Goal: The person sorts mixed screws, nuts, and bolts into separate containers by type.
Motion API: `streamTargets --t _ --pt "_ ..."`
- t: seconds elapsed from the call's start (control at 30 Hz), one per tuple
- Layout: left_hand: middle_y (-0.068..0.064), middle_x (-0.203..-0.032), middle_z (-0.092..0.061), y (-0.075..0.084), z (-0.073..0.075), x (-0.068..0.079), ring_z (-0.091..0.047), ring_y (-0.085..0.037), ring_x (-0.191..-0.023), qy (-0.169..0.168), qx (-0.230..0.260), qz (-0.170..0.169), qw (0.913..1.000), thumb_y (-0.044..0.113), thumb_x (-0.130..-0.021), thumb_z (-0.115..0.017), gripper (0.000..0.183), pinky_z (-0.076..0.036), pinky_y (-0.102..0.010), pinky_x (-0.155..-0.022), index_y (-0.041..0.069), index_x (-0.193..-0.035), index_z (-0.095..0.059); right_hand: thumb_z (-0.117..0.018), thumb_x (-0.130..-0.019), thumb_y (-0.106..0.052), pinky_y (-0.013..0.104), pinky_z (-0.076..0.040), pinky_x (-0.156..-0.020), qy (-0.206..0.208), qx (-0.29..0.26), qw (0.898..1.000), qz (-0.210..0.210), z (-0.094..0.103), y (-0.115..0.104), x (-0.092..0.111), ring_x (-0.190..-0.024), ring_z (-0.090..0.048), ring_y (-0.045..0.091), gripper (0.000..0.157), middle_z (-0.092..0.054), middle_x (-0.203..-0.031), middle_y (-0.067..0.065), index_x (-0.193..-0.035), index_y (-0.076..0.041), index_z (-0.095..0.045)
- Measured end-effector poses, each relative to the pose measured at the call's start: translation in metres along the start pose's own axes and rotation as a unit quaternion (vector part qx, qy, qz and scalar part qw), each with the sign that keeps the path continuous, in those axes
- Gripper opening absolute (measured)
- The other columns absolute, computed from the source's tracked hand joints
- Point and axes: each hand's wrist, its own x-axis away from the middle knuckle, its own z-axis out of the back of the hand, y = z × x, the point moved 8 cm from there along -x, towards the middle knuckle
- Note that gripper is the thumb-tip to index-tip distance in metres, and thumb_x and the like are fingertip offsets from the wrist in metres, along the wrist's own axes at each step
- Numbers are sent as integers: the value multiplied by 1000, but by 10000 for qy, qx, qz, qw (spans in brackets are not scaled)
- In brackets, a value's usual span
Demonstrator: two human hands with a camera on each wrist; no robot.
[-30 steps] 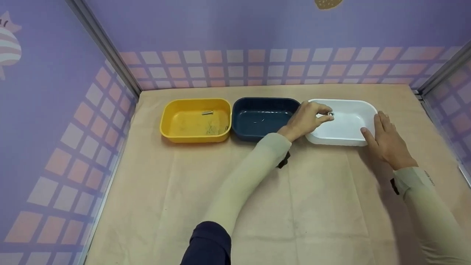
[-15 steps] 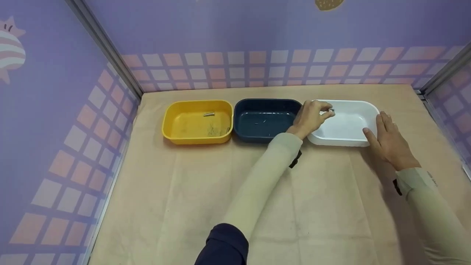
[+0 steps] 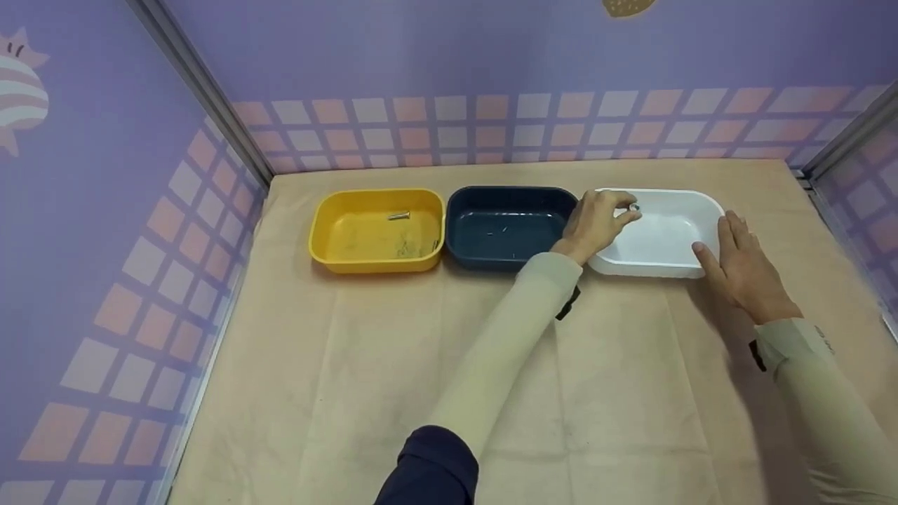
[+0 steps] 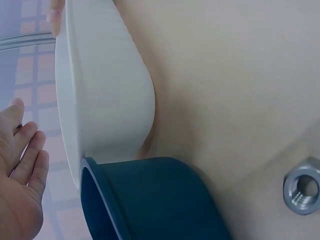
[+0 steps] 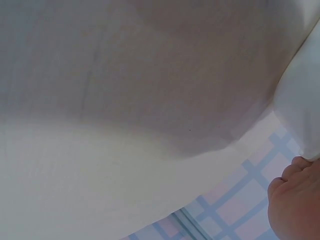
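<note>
The left hand (image 3: pixel 595 219) pinches a small shiny metal nut (image 3: pixel 634 207) between thumb and forefinger. It is over the left part of the white bin (image 3: pixel 656 269), and the forearm crosses the right end of the dark blue bin (image 3: pixel 484 264). At the white bin's right side rests the right hand (image 3: pixel 745 270), fingers straight along the outer wall and thumb at the rim. In the left wrist view the left hand (image 4: pixel 22 175) is above the bins' rims, the pinched nut mostly hidden. Another hex nut (image 4: pixel 290 196) shows at that view's lower right.
A yellow bin (image 3: pixel 375 266) stands left of the blue one, holding a bolt (image 3: pixel 399 216) and some thin small pieces. Thin bits lie in the blue bin. All three bins line up near the back of the cloth-covered table (image 3: pixel 379 365), before a patterned wall (image 3: pixel 421 49).
The left hand, with the nut pinched in it, has shifted slightly right and away over the white bin. The right hand keeps its place at the bin's side. The view has moved a little.
</note>
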Motion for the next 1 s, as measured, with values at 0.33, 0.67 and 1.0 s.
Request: streamTargets --t 0.33,0.67,1.0 --pt "5 -137 -74 -1 0 2 -67 -4 -128 -9 67 42 10000 32 -103 -72 40 -48 -10 -104 16 -139 -73 -30 -114 -55 67 -2 -132 2 -29 10000 58 1 -3 -2 -161 2 57 89 3 -174 36 -166 11 0" --pt "3 -138 -74 -4 5 3 -65 -6 -131 -5 102 91 9999 32 -103 -73 40 -47 -11 -108 14 -138 -72 -29 -114 -54 66 -1 -132 -23 -40 10000 86 1 -2 -3 -161 3 57 89 3 -174 36 -166 12 0" --pt "3 -141 -72 5 5 5 -65 -6 -131 -137 -13 -171 9998 34 -103 -73 42 -49 -11 -104 14 -139 -72 -29 -114 -54 68 -3 -131 12 -18 10000 96 3 -3 0 -160 1 58 89 2 -173 38 -165 13 -1"
